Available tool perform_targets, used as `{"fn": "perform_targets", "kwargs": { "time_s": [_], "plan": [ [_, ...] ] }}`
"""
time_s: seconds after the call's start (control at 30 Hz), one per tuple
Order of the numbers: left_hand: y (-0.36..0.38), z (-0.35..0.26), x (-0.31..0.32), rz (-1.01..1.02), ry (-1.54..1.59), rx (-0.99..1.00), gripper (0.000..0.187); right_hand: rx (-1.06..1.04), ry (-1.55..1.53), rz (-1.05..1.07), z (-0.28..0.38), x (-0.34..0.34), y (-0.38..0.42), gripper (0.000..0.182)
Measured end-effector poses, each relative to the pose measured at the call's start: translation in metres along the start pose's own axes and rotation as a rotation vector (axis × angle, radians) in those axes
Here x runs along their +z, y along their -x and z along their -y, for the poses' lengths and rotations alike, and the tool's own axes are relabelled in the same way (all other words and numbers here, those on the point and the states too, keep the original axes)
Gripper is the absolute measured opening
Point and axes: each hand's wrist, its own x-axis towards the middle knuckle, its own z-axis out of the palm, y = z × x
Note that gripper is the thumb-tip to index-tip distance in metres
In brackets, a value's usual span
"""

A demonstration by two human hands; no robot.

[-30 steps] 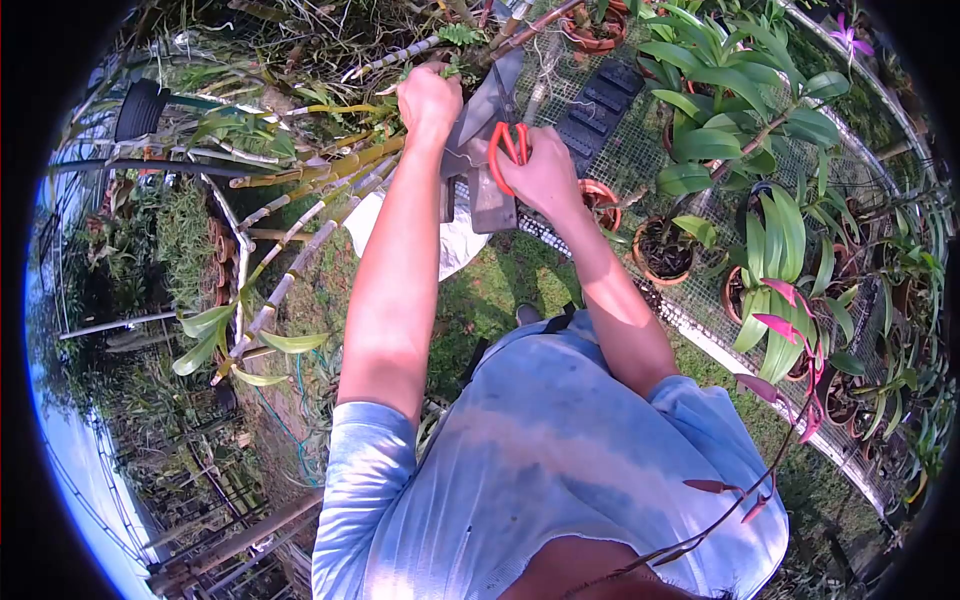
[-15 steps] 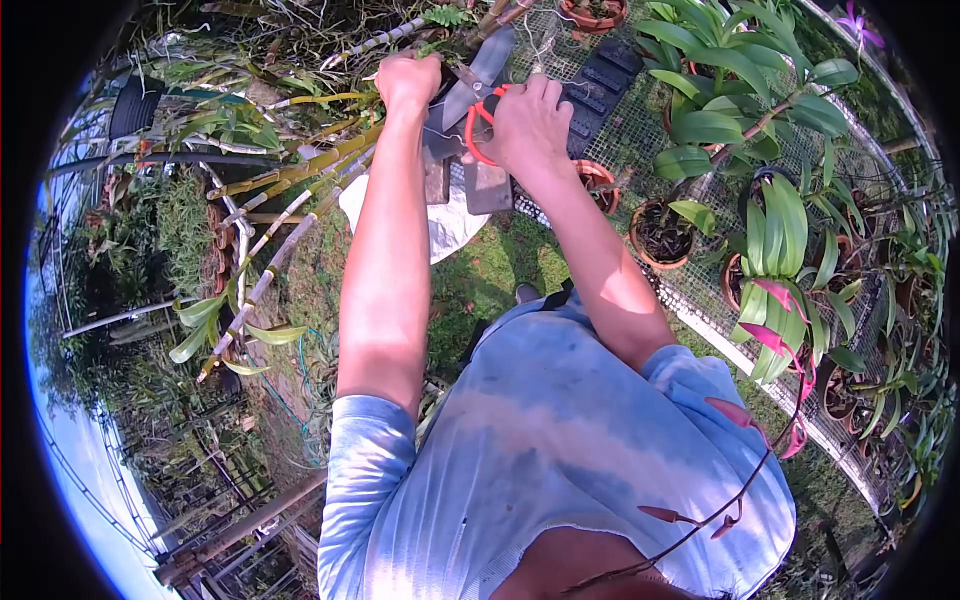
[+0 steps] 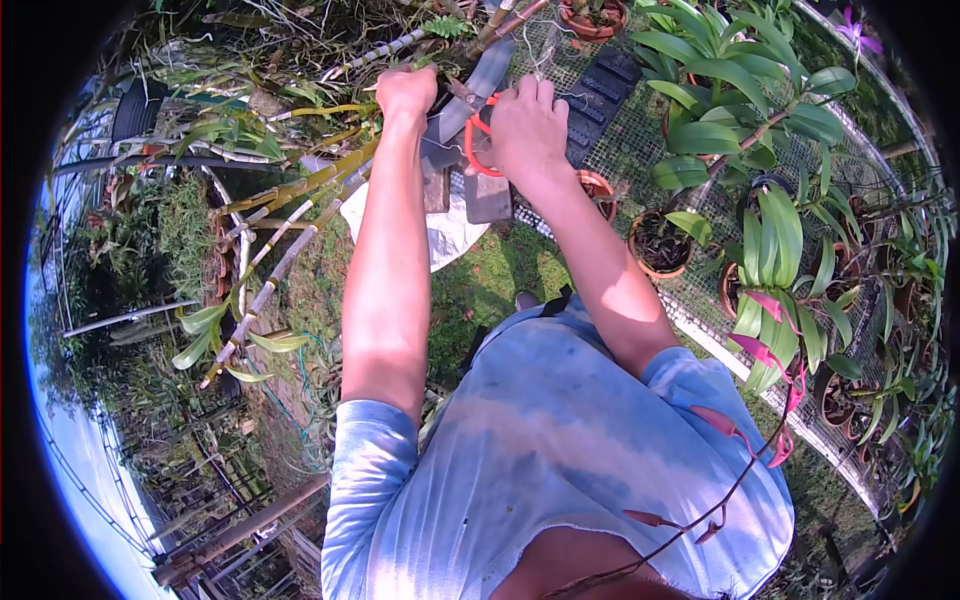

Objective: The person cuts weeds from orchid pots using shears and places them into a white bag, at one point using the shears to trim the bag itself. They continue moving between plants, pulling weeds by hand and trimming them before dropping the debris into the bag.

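My right hand (image 3: pixel 529 128) is closed around the handles of red-handled scissors (image 3: pixel 472 140). Their metal blades point up and left, toward my left hand. My left hand (image 3: pixel 406 92) is closed at the edge of the orchid plant; what its fingers hold is too small to make out. Just below and to the left of it, thick yellow-green canes (image 3: pixel 310 183) stretch down to the left. A grey strip (image 3: pixel 487 68) lies behind the scissors, with dark blocks (image 3: pixel 488 197) below it.
Wire mesh (image 3: pixel 625 150) carries a black ridged tray (image 3: pixel 603 95) and clay pots (image 3: pixel 660 245) to the right. Leafy orchids (image 3: pixel 705 130) stand beyond them. A stem with pink buds (image 3: pixel 745 490) hangs close at the lower right. White sheeting (image 3: pixel 455 235) lies below the blocks.
My left hand has turned slightly and shifted a little down. My right hand and the scissors have moved slightly left. The pink-budded stem has shifted a little left and down in view.
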Motion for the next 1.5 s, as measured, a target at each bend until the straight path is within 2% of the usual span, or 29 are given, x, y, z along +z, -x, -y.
{"fn": "perform_targets", "kwargs": {
  "time_s": [0.1,0.27,0.37,0.6,0.7,0.8,1.0,1.07,1.13,1.2,1.3,1.37,1.43,1.5],
  "plan": [
    [0.016,-0.013,-0.005,-0.012,-0.001,0.025,0.039,0.007,-0.008,-0.07,0.003,0.012,-0.007,0.033],
    [0.014,-0.008,-0.006,-0.011,0.009,0.065,0.038,0.021,-0.004,-0.065,0.008,0.012,-0.004,0.029],
    [0.019,-0.015,-0.013,0.059,-0.044,0.014,0.06,0.017,0.014,-0.124,0.01,0.011,0.003,0.028],
    [0.024,-0.024,-0.019,0.098,-0.098,-0.002,0.066,0.034,0.002,-0.123,0.013,0.017,-0.004,0.029],
    [0.029,-0.027,-0.019,0.078,-0.085,-0.013,0.064,0.033,0.024,-0.121,0.016,0.022,-0.008,0.028],
    [0.025,-0.017,-0.012,-0.034,-0.118,0.088,0.029,0.037,-0.03,-0.198,0.016,0.026,-0.013,0.027],
    [0.024,-0.02,-0.013,-0.063,-0.007,0.095,0.033,0.008,-0.084,-0.145,0.009,0.018,-0.009,0.022],
    [0.024,-0.025,-0.016,-0.142,0.052,0.076,0.037,0.021,-0.112,-0.146,0.008,0.013,-0.003,0.023],
    [0.015,-0.02,-0.013,-0.189,0.157,0.079,0.044,0.05,-0.108,-0.137,0.005,0.012,0.005,0.029],
    [0.009,-0.013,-0.012,-0.126,0.222,0.041,0.045,0.09,-0.074,-0.114,0.005,0.011,0.013,0.04],
    [0.005,-0.005,-0.005,-0.069,0.278,0.068,0.045,0.091,-0.152,0.067,-0.002,-0.009,0.028,0.07],
    [0.007,-0.003,0.001,-0.068,0.24,0.084,0.045,0.114,-0.208,0.063,-0.006,-0.011,0.029,0.071],
    [0.016,-0.008,0.001,0.022,0.254,0.076,0.039,0.146,-0.244,0.063,-0.01,-0.015,0.026,0.071],
    [0.006,-0.004,0.012,0.056,0.324,0.1,0.026,0.151,-0.252,0.017,-0.015,-0.012,0.024,0.07]
  ]
}}
